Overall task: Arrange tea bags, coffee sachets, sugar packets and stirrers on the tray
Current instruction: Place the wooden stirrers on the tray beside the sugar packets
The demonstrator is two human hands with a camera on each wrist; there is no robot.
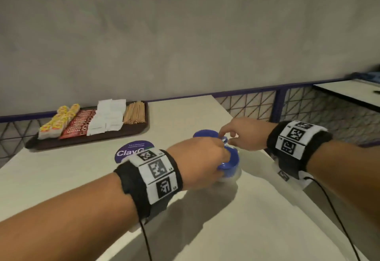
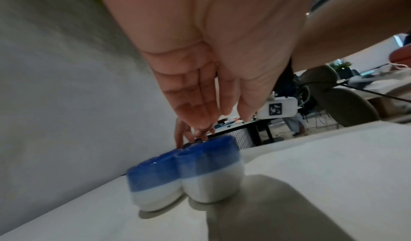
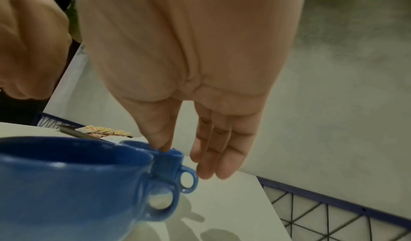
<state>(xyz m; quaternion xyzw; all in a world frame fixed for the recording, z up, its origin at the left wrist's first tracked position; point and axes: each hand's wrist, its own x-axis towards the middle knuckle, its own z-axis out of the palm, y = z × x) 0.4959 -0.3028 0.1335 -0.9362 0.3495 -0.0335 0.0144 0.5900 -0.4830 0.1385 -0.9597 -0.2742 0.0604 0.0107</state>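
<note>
Brown and flat, the tray [image 1: 131, 132] sat at the far left of the white table [image 1: 185, 114], and it looked full: yellow tea bags [image 1: 59, 119], red coffee sachets [image 1: 79, 125], white sugar packets [image 1: 108, 117] and wooden stirrers [image 1: 134, 112] lay side by side in neat rows, so I think the job was nearly done. Both hands were well apart from the tray, at two blue and white cups [image 2: 189, 172] that touched each other. The left hand [image 1: 200, 162] curled over the near cup's rim, and the right hand [image 1: 244, 135] touched the far cup with its thumb, fingers loose.
</note>
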